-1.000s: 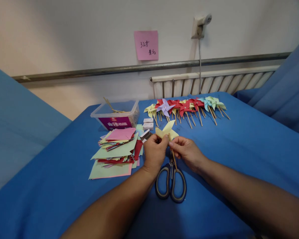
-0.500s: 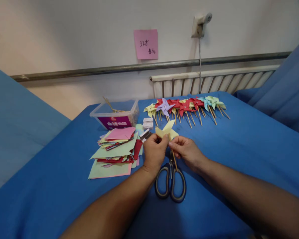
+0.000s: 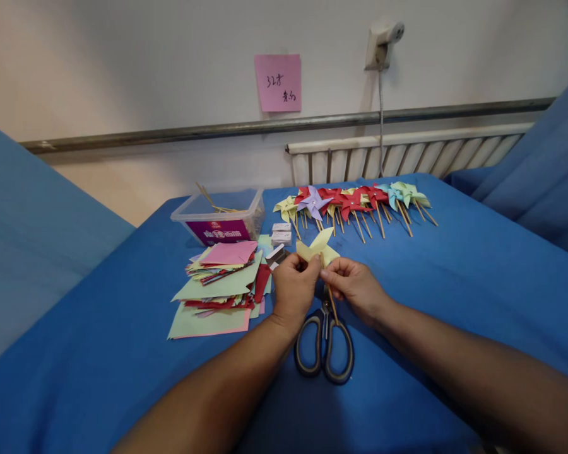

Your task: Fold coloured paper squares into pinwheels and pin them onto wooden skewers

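Note:
A pale yellow paper pinwheel (image 3: 329, 254) on a thin wooden stick (image 3: 332, 303) is between my hands. My left hand (image 3: 294, 285) is closed around the pinwheel's lower part, its thumb against the top of the stick. With fingertips pinched, my right hand (image 3: 353, 284) holds the stick just below the paper. Where the stick meets the paper is partly covered by my fingers. Under the stick's lower end lie scissors (image 3: 337, 378) with dark, grey-lined handles toward me; their blades are mostly hidden by my hands.
Left of my hands lies a stack of coloured paper (image 3: 218, 287). Behind it stands a clear plastic box (image 3: 258, 214) with sticks inside. Small white boxes (image 3: 281, 238) sit beside it. Several finished pinwheels (image 3: 353, 203) lie along the back of the blue-covered table (image 3: 435, 284).

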### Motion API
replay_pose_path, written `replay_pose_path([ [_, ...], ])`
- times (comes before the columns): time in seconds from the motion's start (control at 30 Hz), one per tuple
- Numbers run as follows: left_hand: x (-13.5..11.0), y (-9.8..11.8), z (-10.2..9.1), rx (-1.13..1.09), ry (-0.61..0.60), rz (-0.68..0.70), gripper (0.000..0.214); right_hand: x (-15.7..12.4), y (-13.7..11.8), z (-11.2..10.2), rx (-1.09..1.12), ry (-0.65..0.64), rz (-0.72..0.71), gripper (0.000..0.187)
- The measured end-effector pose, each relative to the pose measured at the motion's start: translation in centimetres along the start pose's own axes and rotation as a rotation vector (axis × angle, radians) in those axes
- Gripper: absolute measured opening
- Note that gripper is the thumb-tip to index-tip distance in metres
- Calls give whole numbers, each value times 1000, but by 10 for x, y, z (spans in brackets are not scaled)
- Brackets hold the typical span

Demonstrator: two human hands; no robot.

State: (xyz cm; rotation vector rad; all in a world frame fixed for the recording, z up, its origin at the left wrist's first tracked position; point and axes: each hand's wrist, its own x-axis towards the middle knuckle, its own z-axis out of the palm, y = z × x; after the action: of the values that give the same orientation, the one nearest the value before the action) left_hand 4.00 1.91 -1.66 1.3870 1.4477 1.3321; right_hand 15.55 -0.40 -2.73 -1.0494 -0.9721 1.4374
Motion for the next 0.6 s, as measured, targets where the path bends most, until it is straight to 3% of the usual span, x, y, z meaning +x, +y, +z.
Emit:
replay_pose_path([
  [0.6, 0, 0, 0, 2, -16, 8, 22, 1, 1, 0, -22, 15, 1, 37],
])
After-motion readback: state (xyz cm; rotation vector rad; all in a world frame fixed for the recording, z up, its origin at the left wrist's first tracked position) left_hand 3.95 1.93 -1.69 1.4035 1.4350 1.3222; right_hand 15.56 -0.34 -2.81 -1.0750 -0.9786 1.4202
